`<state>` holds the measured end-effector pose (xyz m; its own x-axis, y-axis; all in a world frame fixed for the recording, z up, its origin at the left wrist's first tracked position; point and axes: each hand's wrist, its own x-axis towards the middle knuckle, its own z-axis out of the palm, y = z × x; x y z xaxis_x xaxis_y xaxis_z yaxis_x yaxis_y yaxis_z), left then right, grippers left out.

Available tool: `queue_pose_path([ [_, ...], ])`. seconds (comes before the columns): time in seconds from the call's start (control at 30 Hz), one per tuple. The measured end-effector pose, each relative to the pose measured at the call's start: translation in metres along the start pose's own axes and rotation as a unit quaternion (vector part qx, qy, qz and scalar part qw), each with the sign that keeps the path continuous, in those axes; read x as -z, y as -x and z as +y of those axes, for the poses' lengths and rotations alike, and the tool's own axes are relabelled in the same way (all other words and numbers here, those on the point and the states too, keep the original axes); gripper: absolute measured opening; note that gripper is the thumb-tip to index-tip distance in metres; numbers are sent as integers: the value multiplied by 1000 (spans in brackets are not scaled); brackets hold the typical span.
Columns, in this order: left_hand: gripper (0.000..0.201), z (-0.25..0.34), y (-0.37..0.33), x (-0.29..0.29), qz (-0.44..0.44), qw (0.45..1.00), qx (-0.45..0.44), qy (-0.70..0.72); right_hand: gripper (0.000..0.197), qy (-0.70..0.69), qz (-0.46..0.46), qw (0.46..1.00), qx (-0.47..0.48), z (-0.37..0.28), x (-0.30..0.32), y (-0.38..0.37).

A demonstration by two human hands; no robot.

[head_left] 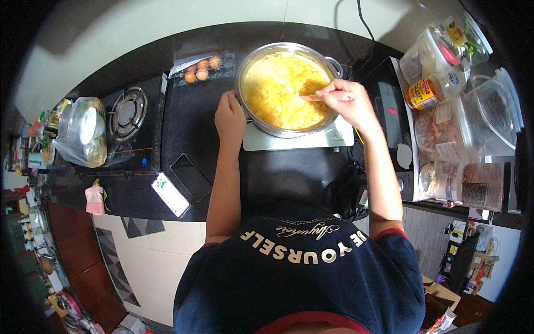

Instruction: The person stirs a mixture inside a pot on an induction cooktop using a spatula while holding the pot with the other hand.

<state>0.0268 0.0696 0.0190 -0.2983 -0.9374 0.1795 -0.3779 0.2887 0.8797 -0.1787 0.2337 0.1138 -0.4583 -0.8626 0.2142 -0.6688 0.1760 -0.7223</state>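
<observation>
A wide steel pot (286, 46) stands on a pale induction cooker (311, 142), filled with chunky yellow food (272, 92) in liquid. My left hand (230, 118) is closed at the pot's left side, and its grip hides the handle there. On the opposite side, a loop handle (335, 65) sticks out free. My right hand (356, 104) is wrapped around the pinkish handle of a stirring utensil (309, 97), over the pot's right part. The utensil's head is down in the food, so its shape cannot be told.
Several brown eggs (202, 69) lie on clear plastic behind the left hand. A gas burner (129, 113) and a plastic bag (89, 133) are farther left. Two phones (171, 195) lie near the front edge. Clear containers (445, 128) and a jar (424, 93) crowd the right.
</observation>
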Motion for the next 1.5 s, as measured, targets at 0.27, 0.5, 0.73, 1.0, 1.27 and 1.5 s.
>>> queue_pose_path([
  [0.27, 32, 0, 0, 0, 3, 1000, 5, 2, 20, -56, 63, 996, 26, -15, 69, -18],
  [0.5, 32, -5, -1, -2, 2, 1000, 3, 9, 28, 82, 116, 989, -44, 20, 33, -45],
  [0.73, 33, -1, 0, -1, -2, 1000, 18, -1, 26, 12, 162, 969, -187, 48, -14, -59],
  [1.0, 33, 0, 0, 0, -3, 1000, 2, -3, 19, -257, 2, 950, -178, 27, -31, -39],
  [1.27, 33, -4, 0, 0, -5, 1000, 0, 3, 20, -168, 8, 986, 5, -41, 9, -3],
  [1.5, 33, -1, 0, -2, 4, 1000, -5, 5, 23, -30, -80, 978, 188, -49, -40, 10],
])
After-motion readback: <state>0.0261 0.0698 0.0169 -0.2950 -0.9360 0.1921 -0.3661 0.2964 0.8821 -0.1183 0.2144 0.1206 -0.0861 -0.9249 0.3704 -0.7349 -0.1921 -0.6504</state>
